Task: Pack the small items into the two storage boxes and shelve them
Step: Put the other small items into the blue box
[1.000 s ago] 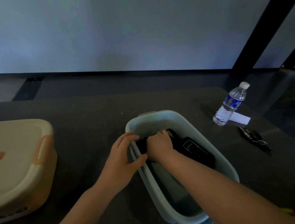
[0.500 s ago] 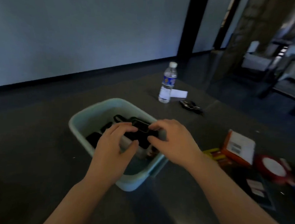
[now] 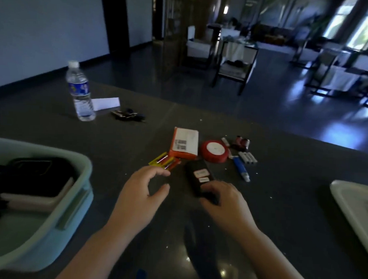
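Dark stone tabletop (image 3: 126, 134) fills the near view, with a dim room of chairs behind it. At the far left sits the pale green storage box (image 3: 75, 200), open, with dark pouches and a flat white-edged item already lying inside. Behind it, a water bottle (image 3: 80, 92) stands upright beside a white slip of paper (image 3: 105, 103) and a bunch of keys (image 3: 128, 115).

Moving right, the left hand (image 3: 140, 200) hovers with fingers loosely curled and thumb apart, holding nothing; its fingertips are just short of a yellow pack of red sticks (image 3: 165, 161). Beyond that lies an orange and white carton (image 3: 185, 142).

The right hand (image 3: 224, 204) curls over the near end of a black case (image 3: 198, 178), which looks pinched between fingers and thumb. The case's long axis runs away from the person, tilted slightly left, so it lies between the two hands and nearer the right. The box is well to the left, so the carry probably has to cross in front of the left hand.

Further right are a red round tin (image 3: 214, 151), some batteries (image 3: 247, 157) and a blue tube (image 3: 241, 168), all unpacked. A pale lid (image 3: 357, 208) shows at the right edge.
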`<state>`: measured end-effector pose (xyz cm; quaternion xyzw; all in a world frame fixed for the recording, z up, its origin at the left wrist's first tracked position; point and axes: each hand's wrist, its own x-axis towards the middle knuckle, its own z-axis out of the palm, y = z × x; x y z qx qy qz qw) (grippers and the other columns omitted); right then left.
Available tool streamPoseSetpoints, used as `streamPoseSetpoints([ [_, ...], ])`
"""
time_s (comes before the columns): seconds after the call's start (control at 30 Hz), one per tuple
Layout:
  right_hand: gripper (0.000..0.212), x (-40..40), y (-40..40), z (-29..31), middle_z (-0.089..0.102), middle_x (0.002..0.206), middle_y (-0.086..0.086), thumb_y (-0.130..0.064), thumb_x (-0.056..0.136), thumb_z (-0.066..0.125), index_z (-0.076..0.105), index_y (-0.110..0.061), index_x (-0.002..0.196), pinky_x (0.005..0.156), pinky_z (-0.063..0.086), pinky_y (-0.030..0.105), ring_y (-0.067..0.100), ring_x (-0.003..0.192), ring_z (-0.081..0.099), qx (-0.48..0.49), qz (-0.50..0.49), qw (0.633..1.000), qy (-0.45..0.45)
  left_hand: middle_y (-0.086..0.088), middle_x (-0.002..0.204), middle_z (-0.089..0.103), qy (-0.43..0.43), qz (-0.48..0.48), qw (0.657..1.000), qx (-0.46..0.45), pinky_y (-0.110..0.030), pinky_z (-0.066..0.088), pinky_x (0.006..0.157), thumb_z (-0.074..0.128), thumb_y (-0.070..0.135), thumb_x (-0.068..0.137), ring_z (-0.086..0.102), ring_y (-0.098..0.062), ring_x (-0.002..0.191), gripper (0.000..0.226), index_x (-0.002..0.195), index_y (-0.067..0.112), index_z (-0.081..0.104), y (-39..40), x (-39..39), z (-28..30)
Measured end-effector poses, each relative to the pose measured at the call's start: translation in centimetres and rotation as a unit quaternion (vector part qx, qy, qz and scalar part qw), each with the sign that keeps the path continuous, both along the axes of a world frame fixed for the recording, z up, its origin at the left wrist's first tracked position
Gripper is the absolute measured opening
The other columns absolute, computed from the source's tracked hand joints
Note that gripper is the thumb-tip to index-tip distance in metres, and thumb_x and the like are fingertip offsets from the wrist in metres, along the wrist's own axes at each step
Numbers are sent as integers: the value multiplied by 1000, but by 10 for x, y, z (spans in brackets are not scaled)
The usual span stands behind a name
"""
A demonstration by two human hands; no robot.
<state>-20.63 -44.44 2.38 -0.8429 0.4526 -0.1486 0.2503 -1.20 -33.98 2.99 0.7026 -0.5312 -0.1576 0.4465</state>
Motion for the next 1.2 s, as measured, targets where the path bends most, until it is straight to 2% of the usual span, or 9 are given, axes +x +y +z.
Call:
streamPoseSetpoints([
  [0.13,43,-19,-17,-12,57,123,-14,-37,81,67,55,-37,122,85,37,22,4,109,46,7,-48,998,33,32,109,50,-13,-28,997,66,-10,36,74,64,35,85,49,13,90,28,110,44,56,-28,-15,-9],
  [0.27,71,-15,-38,-27,49,137,-7,-50,76,69,38,-33,138,97,40,29,13,126,43,26,-90,994,56,24,117,48,-12,-29,993,112,-18,36,92,64,32,87,41,8,112,30,114,40,54,-49,-21,-19],
  [0.37,100,7,-58,-38,34,150,1,-59,71,72,19,-25,149,108,36,41,22,138,32,55,-104,989,86,22,120,48,-14,-23,992,127,-20,37,94,63,32,87,41,4,117,30,115,38,54,-62,-21,-26],
  [0.43,109,24,-71,-44,30,153,3,-62,69,73,13,-23,151,110,34,44,25,140,29,70,-104,987,104,21,121,48,-14,-5,991,131,-19,37,92,64,32,87,41,4,115,32,116,38,54,-69,-15,-31],
  [0.53,108,44,-88,-52,34,149,4,-62,67,74,18,-20,150,107,36,43,25,137,32,66,-111,983,129,17,125,47,-22,57,988,142,-20,38,89,68,32,84,43,0,115,41,121,36,52,-81,0,-42],
  [0.7,98,56,-101,-63,39,139,3,-66,62,74,34,-21,139,100,41,37,23,128,38,36,-133,978,154,5,136,47,-43,148,975,162,-32,42,101,74,34,78,45,-12,125,63,133,26,45,-110,21,-68],
  [0.83,97,57,-104,-69,41,135,-1,-65,58,76,36,-23,136,98,43,36,19,125,41,37,-142,981,126,-1,150,34,-90,164,959,212,-41,32,112,72,46,76,31,-20,139,84,145,22,31,-137,33,-83],
  [1.03,95,38,-109,-64,43,127,-7,-61,54,77,39,-30,135,93,46,32,12,116,42,29,-118,987,104,5,130,52,-151,170,954,194,-34,44,99,71,48,76,47,-12,120,68,134,25,45,-138,34,-95],
  [1.2,93,22,-97,-60,44,125,-9,-59,55,78,41,-31,135,94,46,31,10,115,42,25,-122,990,71,3,128,50,-153,197,949,194,-28,45,95,70,48,77,45,-13,119,64,131,23,47,-121,29,-95],
])
